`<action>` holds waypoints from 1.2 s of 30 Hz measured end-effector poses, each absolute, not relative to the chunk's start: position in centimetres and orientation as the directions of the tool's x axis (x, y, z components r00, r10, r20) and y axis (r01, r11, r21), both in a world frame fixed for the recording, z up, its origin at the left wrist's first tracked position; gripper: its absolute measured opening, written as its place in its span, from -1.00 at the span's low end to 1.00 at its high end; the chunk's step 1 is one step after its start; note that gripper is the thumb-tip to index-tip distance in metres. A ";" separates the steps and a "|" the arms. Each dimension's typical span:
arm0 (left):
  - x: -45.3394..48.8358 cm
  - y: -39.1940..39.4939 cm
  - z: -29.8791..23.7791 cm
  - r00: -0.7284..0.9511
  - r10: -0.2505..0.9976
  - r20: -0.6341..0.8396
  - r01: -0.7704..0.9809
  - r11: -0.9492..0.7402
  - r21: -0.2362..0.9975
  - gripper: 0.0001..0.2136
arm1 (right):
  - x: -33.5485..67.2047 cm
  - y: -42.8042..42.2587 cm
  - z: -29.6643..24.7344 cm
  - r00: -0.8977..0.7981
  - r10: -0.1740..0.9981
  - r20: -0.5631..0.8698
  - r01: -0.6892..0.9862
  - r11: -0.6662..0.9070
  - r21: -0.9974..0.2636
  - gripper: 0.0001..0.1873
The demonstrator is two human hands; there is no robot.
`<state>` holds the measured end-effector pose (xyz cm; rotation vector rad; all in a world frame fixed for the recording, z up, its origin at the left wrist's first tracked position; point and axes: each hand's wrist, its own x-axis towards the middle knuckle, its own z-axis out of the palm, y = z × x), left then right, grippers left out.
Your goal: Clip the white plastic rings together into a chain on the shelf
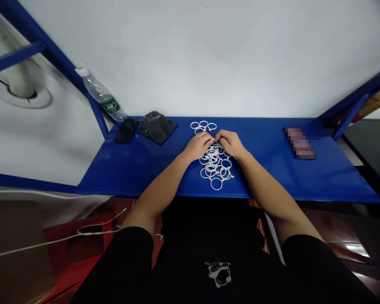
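Both hands meet over a pile of white plastic rings [216, 183] on the blue shelf. My left hand [198, 145] pinches a small white piece, apparently part of one ring, between thumb and forefinger. From the other side my right hand [230, 142] closes its fingertips on the same spot; most of the held ring is hidden by the fingers and the pile. Several rings lie overlapped just below the hands, some with small tabs on their edge. Beyond the fingers sits a smaller group of the same rings [212, 126].
The blue shelf [152, 169] runs against a white wall. At its left are a plastic bottle [109, 103], a black phone-like object [126, 131] and a crumpled dark bag [158, 126]. A blurred flat object [300, 143] lies right. Blue frame posts flank both ends; a white cable [95, 232] hangs below left.
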<state>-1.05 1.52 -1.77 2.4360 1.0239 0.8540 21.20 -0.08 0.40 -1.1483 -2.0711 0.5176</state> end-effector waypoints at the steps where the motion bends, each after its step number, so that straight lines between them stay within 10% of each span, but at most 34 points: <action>1: -1.2 1.6 -1.7 0.543 0.742 0.393 0.520 -0.664 0.537 -0.83 | 21.1 -0.1 0.4 -0.340 0.844 0.414 0.581 0.535 -0.614 -0.69; 36: -2.0 2.5 -2.7 0.392 0.838 0.380 0.689 -0.541 0.482 -0.68 | 21.8 0.9 -0.5 -0.426 0.874 0.234 0.694 0.481 -0.536 -0.68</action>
